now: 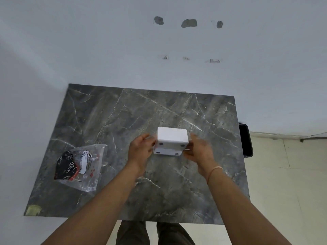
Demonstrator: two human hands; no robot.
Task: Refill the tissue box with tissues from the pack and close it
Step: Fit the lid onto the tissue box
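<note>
A white tissue box (172,136) is held above the middle of the grey marble table (109,114), tipped so its underside with small round feet faces me. The base panel (167,151) looks partly apart from the body along the near edge. My left hand (139,151) grips the box's left side and my right hand (200,150) grips its right side. A clear plastic tissue pack (80,167) with black and red print lies crumpled on the table to the left, well apart from both hands.
The table stands against a white wall in a corner. A black bin (245,140) sits on the tiled floor beside the table's right edge. My legs show below the table's near edge.
</note>
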